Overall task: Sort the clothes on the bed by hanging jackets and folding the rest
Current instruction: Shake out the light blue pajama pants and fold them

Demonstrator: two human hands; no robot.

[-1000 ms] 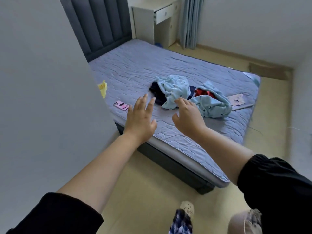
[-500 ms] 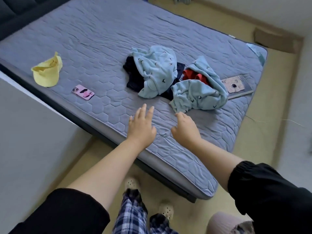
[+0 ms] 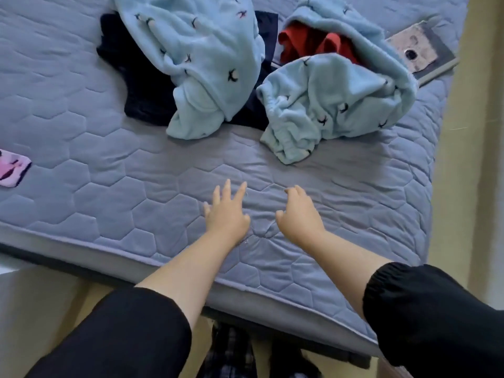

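While my left hand (image 3: 226, 212) is spread wide and my right hand (image 3: 298, 214) loosely curled, both holding nothing over the bed (image 3: 109, 192), the clothes (image 3: 207, 50) lie heaped just beyond them.

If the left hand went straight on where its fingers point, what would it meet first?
The left hand would cross bare mattress, then probably meet the dark navy garment; light blue fleece lies close either side.

One bed (image 3: 131, 192) carries two light-blue fleece garments (image 3: 196, 53) (image 3: 338, 99), one dark navy garment (image 3: 144, 88), one red garment (image 3: 302, 42), one pink phone (image 3: 12, 167), one book (image 3: 425, 53)
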